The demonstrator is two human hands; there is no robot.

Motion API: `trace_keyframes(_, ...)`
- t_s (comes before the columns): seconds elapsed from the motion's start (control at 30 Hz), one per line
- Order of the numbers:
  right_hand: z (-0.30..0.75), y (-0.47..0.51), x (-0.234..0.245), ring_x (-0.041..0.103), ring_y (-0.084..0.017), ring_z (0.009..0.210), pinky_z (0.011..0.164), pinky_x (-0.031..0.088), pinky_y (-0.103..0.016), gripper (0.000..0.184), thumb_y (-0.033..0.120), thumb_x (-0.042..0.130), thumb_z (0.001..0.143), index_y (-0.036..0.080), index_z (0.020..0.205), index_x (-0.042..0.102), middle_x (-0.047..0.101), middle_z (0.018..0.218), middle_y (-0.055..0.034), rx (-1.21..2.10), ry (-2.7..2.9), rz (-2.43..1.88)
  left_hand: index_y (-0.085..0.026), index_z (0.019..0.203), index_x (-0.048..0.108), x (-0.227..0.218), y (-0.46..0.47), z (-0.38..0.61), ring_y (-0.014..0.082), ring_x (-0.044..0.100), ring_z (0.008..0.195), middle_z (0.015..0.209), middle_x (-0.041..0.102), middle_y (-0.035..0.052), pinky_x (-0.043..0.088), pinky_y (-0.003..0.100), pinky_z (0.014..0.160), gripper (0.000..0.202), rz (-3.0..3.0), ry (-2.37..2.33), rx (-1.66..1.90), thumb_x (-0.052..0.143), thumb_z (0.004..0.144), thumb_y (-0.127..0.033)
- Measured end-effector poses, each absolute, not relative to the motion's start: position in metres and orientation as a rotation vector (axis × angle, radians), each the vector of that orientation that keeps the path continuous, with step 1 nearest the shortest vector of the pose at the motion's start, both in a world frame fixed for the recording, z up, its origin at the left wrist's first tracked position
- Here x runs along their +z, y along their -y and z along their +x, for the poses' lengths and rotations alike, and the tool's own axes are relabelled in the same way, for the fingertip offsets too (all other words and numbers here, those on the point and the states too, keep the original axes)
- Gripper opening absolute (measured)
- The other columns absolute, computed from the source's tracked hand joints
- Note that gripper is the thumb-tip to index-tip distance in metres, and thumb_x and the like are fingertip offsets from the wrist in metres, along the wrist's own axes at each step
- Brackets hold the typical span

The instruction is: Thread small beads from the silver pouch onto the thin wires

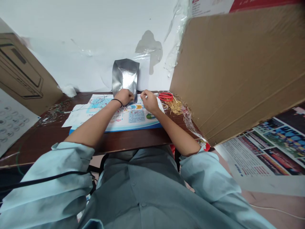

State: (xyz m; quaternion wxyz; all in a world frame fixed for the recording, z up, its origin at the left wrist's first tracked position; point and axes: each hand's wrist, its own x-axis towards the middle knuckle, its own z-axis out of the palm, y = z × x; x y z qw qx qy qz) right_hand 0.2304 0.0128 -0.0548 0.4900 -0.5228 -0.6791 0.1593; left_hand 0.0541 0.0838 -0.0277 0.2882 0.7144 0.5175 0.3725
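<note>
Silver bag (125,73) stands just behind my left hand (125,96), fingers curled; my right hand (149,101) has fingertips drawn narrow, and I cannot tell whether either grips anything. Gold sticks (175,107) lie right of both.

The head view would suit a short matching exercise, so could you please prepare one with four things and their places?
Things:
1. Silver pouch
2. Red loops
3. Black band
4. Printed sheet

Places:
A. Around the wrist of the left hand
B. On the table, with a blue strip along its near edge
C. Upright in front of the white wall
D. Beside the pile of gold-coloured pieces

Right pairs: 1-C, 2-D, 3-A, 4-B.
</note>
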Motion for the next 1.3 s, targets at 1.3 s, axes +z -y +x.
trace_keyframes(1.3,0.219,0.0,-0.061,0.059,-0.022,0.091,0.092,0.048,-0.036,0.021,0.016,0.057,0.103,0.025,0.084,0.057,0.061,0.086,-0.0019,0.368,1.918,-1.204,-0.014,0.089,0.079,-0.069,-0.013,0.04,0.0095,0.077,0.076,0.083,0.081,0.0058,0.063,0.016,0.073,0.017,0.89,-0.91,1.109,0.081,0.09,0.003)
